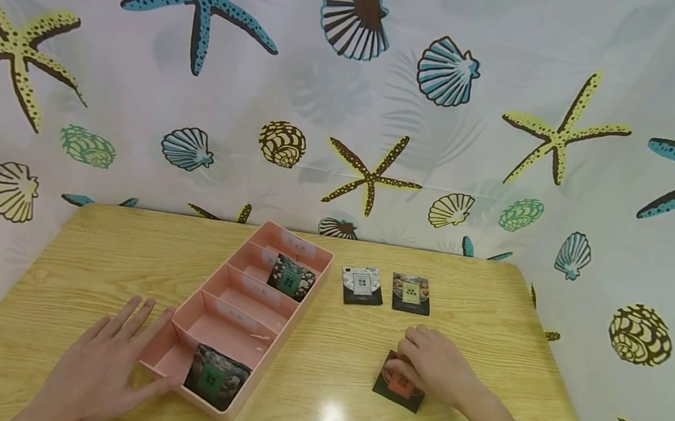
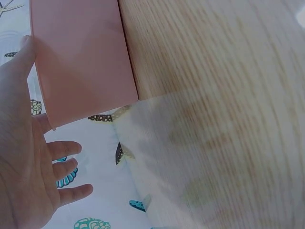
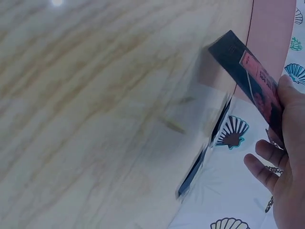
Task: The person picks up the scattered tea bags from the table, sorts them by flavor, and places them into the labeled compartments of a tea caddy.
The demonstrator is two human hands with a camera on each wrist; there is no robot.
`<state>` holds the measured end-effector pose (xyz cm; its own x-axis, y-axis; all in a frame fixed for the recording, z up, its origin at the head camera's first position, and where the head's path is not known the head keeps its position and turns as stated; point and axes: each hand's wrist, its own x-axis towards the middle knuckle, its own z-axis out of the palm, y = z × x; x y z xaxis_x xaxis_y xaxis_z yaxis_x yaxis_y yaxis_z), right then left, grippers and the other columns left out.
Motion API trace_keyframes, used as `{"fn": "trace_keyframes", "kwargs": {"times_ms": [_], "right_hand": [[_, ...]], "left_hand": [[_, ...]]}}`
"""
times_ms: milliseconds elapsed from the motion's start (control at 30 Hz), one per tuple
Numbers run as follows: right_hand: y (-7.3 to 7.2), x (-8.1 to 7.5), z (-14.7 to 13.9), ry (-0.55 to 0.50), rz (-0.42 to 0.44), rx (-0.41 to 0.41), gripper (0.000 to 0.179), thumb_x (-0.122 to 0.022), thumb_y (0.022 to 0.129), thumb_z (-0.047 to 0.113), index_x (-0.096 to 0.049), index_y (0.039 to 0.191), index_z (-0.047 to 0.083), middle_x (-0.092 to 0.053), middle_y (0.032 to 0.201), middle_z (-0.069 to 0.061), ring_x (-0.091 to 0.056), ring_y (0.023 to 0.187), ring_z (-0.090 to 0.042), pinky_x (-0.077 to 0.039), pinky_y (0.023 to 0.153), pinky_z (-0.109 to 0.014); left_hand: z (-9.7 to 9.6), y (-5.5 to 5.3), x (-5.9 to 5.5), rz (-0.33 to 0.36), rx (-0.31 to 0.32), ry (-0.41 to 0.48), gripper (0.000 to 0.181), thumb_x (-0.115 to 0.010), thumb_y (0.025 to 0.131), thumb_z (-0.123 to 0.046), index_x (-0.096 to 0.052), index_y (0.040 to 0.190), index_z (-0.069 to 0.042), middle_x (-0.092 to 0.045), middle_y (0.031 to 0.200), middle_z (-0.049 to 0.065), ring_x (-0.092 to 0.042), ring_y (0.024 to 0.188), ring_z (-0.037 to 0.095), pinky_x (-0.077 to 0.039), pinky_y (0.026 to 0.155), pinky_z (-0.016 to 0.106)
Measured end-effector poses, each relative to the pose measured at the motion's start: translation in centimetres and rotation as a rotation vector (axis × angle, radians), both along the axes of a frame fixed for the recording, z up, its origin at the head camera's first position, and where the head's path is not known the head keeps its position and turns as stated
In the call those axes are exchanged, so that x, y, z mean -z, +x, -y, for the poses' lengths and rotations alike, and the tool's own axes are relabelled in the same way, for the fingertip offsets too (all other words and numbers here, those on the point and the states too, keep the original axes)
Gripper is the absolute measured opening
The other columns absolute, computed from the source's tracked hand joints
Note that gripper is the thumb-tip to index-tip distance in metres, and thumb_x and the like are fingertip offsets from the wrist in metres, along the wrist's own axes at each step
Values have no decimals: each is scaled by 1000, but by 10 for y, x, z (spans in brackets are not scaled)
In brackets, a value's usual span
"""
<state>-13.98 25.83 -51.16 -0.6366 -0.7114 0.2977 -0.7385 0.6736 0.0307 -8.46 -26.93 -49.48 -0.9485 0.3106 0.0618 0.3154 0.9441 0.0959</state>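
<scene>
My right hand (image 1: 438, 367) pinches a flat black packet with a red label (image 1: 401, 389) between thumb and fingers, right of the pink box. In the right wrist view that packet (image 3: 245, 71) is tilted, one end raised above the table. My left hand (image 1: 97, 364) lies with straight, spread fingers at the near left corner of the pink divided box (image 1: 268, 363), thumb and index finger at its edges. The box holds a dark packet with a green label (image 1: 218, 378) in its nearest compartment and another green-labelled packet (image 1: 291, 276) farther back.
Beyond my right hand, a white-and-black packet (image 1: 362, 285) and a packet with a yellow label (image 1: 411, 293) lie side by side on the wooden table (image 1: 489, 313). Small pale labels are on the box's dividers. A shell-and-starfish patterned curtain (image 1: 351, 100) hangs behind the table.
</scene>
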Motion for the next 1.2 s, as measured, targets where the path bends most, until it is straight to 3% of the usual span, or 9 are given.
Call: {"fn": "trace_keyframes", "kwargs": {"times_ms": [400,967,1200], "right_hand": [[-13,-9,20,-34,-90,-49,31,-63,105,43,-56,84,21,-49,80,6,-32,72,-7,-32,65,-22],[-21,-23,55,-40,-123,-16,32,-57,108,43,-61,86,21,-58,86,5,-47,77,-12,-42,68,-26],[-25,-28,67,-58,-127,-24,33,-57,108,44,-61,86,20,-55,85,5,-44,75,-11,-40,67,-26]], "left_hand": [[0,0,0,7,-4,-1,106,-65,84,-82,-41,163,-14,-43,165,25,-38,154,46,-37,119,71],[-1,0,0,8,-6,4,106,-64,84,-82,-41,163,-14,-43,165,25,-37,154,46,-35,120,71],[-2,0,-1,17,-6,-3,107,-63,84,-83,-41,163,-14,-43,165,26,-37,153,47,-35,121,72]]}}
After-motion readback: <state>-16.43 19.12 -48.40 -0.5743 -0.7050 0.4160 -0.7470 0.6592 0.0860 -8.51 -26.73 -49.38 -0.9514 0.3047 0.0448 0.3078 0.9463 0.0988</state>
